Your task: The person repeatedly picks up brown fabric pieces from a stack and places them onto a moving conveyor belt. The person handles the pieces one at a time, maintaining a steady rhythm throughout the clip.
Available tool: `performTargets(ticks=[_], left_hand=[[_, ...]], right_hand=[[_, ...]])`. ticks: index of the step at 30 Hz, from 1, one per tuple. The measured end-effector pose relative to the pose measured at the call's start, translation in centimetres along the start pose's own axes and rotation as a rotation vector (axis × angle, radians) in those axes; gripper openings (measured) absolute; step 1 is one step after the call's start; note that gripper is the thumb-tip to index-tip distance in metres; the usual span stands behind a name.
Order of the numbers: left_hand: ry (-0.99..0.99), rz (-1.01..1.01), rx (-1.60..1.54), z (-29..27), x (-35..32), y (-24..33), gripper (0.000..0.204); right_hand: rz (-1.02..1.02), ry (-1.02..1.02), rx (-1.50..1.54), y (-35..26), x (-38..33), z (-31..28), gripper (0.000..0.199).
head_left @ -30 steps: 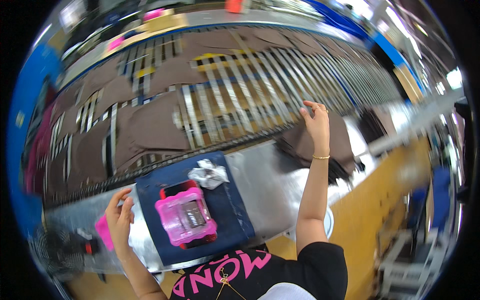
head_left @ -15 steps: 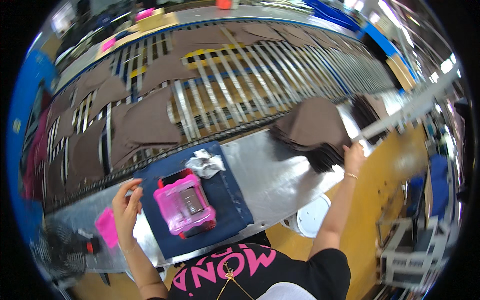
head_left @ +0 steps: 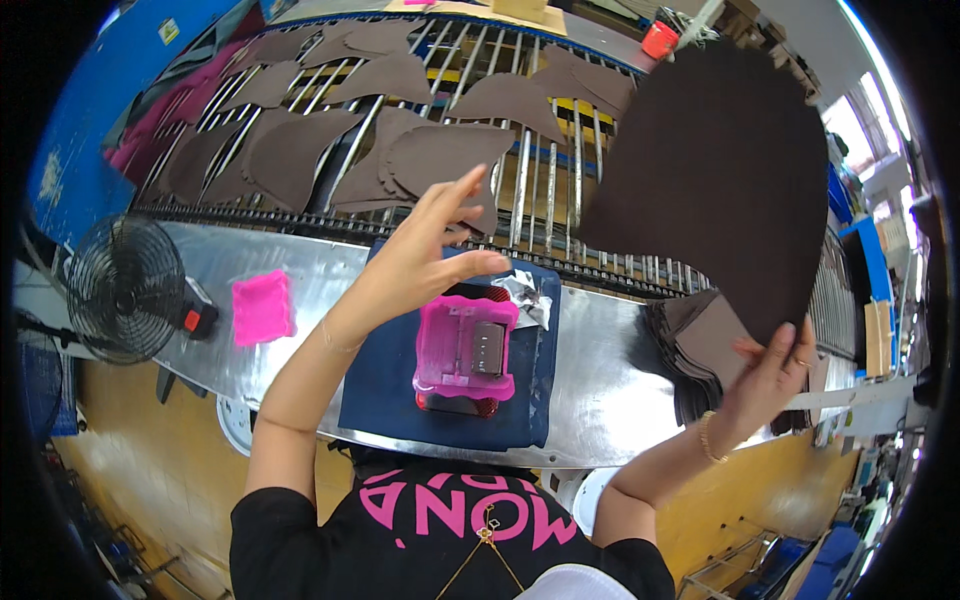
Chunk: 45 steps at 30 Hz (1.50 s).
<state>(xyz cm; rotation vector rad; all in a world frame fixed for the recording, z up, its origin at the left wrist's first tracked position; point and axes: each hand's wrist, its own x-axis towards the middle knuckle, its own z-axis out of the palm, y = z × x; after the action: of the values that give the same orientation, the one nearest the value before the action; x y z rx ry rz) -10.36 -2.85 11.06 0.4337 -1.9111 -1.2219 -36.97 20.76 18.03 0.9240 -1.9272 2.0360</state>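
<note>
One brown leather piece (head_left: pixel 715 170) — upright, rounded end up.

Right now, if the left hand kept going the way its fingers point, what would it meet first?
Probably the big brown piece held up by the right hand: the left hand is open, fingers aimed up and right toward its edge. Depth is unclear; brown pieces on the roller rack lie behind.

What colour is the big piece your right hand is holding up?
Dark brown piece, plain, no pattern; head view shows it.
</note>
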Motion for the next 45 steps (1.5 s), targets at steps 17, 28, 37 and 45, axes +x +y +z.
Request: performTargets(ticks=[17, 28, 37, 45], left_hand=[[0.281, -0.229, 0.349, -13.9, -8.3, 9.8, 0.021], [-0.063, -0.229, 0.529, -7.9, -9.0, 4.0, 0.01], [-0.414, 0.113, 0.639, 0.0, -4.1, 3.0, 0.01], [-0.217, 0.156, 0.448, 2.7, 0.9, 1.3, 0.025]], right_hand=[[-0.173, -0.942, -0.007, 1.5, -12.0, 12.5, 0.012], [-0.451, -0.92, -0.262, 6.3, -10.9, 5.8, 0.022], [0.219, -0.67, 0.039, 10.2, -8.4, -8.7, 0.015], [0.368, -0.363, 0.107, 8.5, 0.0, -4.0, 0.03]])
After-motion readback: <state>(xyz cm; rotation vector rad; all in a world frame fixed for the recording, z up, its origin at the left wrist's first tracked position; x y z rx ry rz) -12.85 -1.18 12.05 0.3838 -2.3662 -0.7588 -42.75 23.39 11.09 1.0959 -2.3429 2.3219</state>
